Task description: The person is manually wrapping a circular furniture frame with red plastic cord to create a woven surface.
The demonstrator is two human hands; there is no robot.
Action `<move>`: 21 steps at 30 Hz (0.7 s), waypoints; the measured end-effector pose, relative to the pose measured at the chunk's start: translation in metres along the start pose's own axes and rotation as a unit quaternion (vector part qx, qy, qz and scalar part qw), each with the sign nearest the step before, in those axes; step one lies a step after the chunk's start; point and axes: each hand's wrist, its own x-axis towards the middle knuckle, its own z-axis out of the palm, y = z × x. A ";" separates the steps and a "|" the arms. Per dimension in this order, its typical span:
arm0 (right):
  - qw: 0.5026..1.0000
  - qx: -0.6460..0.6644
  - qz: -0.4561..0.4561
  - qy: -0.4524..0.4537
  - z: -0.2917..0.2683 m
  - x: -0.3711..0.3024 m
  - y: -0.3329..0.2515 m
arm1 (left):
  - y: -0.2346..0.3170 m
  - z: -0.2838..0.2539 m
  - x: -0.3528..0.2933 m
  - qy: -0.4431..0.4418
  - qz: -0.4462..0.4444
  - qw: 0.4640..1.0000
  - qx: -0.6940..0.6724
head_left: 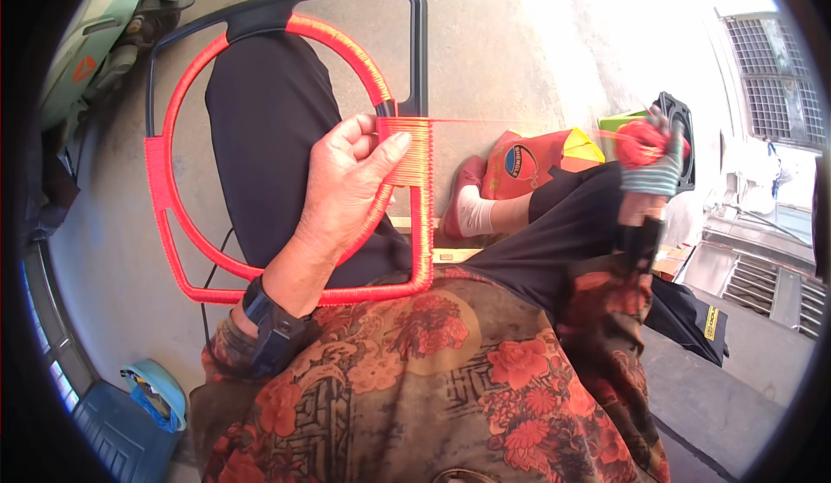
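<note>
The left hand (pixel 338 180) grips a red-wrapped frame (pixel 415 154); the right hand (pixel 653 167) holds red thread (pixel 637 143).

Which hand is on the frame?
The left hand, thumb on the red-wrapped frame; the right hand, well apart, holds the red thread bundle.

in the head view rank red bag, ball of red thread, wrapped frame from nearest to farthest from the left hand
1. Wrapped frame, in the left hand
2. Red bag, to the right
3. Ball of red thread, farther right

Frame (pixel 419 59) black, partly wrapped in red cord (pixel 409 158); ball (pixel 639 143) red; glove (pixel 651 178) striped grey-green and white; shirt (pixel 433 344) brown, red-flowered.
</note>
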 end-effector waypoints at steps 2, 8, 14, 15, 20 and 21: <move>0.985 -0.093 -0.075 0.125 -0.037 0.009 -0.035 | -0.001 -0.002 0.002 0.001 -0.013 1.000 0.007; 0.980 -0.191 -0.002 0.060 -0.064 0.013 -0.088 | -0.004 0.004 0.005 0.014 0.021 0.999 -0.025; 0.701 -0.624 0.248 -0.239 0.156 -0.073 0.045 | -0.009 0.002 0.002 0.025 0.054 0.996 -0.066; 0.608 -0.627 0.208 -0.440 0.166 -0.076 0.070 | -0.010 0.001 0.002 0.023 0.054 0.996 -0.066; 0.609 -0.625 0.068 -0.484 0.161 -0.076 0.174 | -0.012 -0.001 0.010 0.034 0.019 0.999 0.009; 0.589 -0.639 0.090 -0.486 0.168 -0.069 0.177 | -0.011 -0.003 0.010 0.025 0.018 0.999 -0.018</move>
